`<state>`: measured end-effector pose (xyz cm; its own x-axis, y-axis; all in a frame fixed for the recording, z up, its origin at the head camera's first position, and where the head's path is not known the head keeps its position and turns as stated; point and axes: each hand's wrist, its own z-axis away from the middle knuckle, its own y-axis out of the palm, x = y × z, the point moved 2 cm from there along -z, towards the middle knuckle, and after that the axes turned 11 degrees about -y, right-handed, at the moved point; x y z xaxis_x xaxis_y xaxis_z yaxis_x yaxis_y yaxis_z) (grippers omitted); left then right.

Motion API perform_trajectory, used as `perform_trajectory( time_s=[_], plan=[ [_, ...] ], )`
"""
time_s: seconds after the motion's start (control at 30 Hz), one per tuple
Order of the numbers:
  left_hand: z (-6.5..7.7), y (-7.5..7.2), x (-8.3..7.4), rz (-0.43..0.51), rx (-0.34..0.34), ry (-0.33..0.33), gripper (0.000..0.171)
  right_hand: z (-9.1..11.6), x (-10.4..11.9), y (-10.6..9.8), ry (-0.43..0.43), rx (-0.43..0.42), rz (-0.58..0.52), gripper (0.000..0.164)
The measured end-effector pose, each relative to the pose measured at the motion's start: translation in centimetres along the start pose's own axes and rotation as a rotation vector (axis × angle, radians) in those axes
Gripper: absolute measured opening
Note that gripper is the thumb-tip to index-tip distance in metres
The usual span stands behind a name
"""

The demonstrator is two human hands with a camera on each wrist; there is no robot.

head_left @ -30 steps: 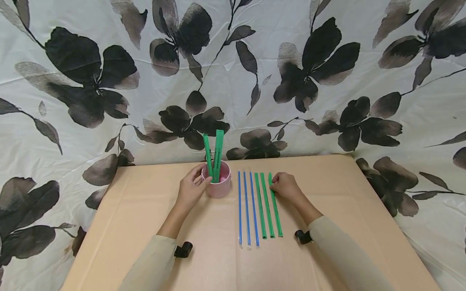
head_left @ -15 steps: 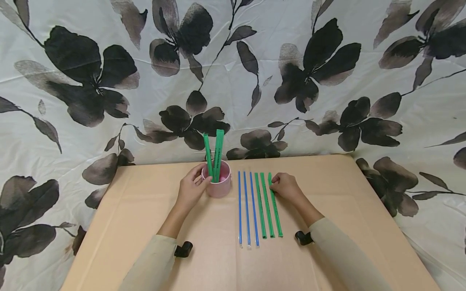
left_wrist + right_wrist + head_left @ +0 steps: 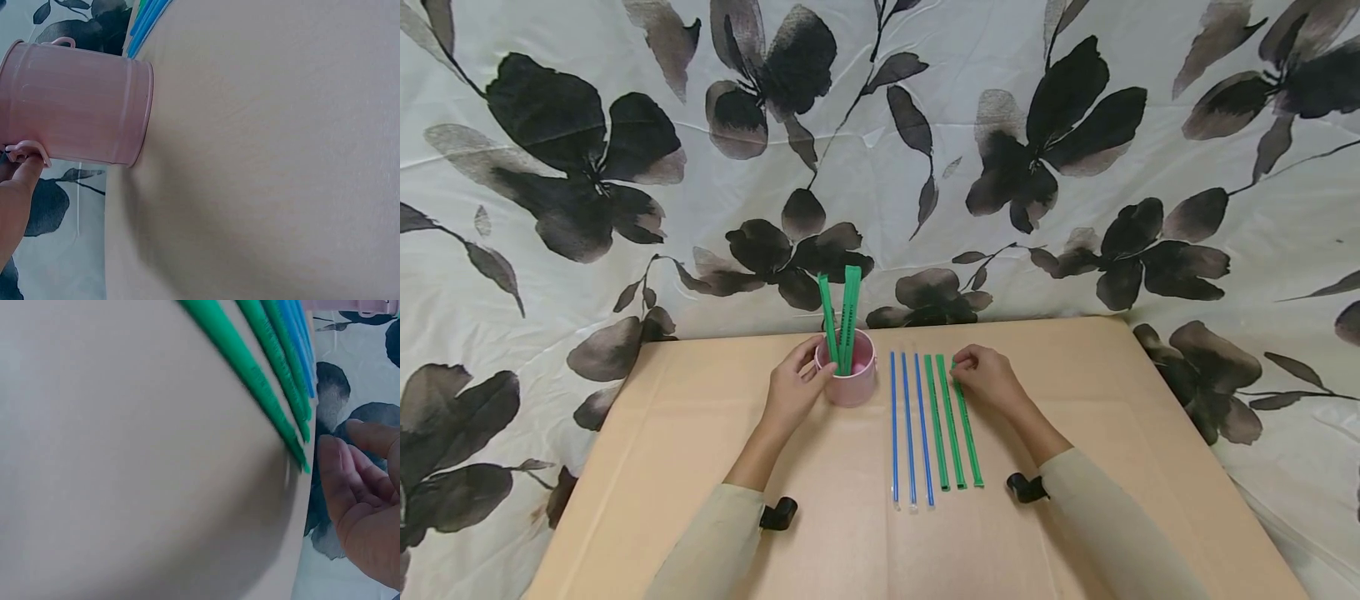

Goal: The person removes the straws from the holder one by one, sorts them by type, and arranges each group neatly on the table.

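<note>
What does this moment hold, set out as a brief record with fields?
Left hand: holds the pink bucket at its side
Right hand: at the far end of the rightmost green stick, thumb and finger apart
Bucket contents: upright green sticks
Row: three blue sticks, then three green
Surface: tan table

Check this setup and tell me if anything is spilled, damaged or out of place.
Nothing stands out. The three slim blue sticks and three long green sticks lie in a neat row, the pink cylindrical cup is upright with other green sticks leaning inside, and no spill or damage shows.
</note>
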<state>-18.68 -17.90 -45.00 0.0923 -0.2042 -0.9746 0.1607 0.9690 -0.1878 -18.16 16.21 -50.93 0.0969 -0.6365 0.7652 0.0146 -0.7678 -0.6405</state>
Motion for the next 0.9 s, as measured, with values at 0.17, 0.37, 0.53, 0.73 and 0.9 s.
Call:
perform_trajectory(
  time_s=[0.17,0.37,0.53,0.73,0.9],
  plan=[
    [-0.2,0.1,-0.1,-0.001,0.002,0.000,0.058,-1.0,1.4,0.2,-0.061,-0.028,-0.061,0.021],
    [-0.4,0.3,-0.1,-0.001,-0.013,-0.003,0.058,-2.6,3.4,1.2,-0.143,-0.032,-0.195,0.026],
    [-0.8,0.5,-0.1,-0.002,-0.024,0.000,0.058,-4.6,5.8,2.3,-0.219,-0.017,-0.345,0.031],
    [-1.2,0.8,-0.2,0.003,-0.032,0.007,0.058,-7.6,8.6,3.1,-0.294,-0.021,-0.413,0.038],
    [-1.5,1.1,-0.2,0.000,-0.045,0.014,0.058,-10.0,10.3,3.8,-0.313,0.006,-0.469,0.041]
  ],
)
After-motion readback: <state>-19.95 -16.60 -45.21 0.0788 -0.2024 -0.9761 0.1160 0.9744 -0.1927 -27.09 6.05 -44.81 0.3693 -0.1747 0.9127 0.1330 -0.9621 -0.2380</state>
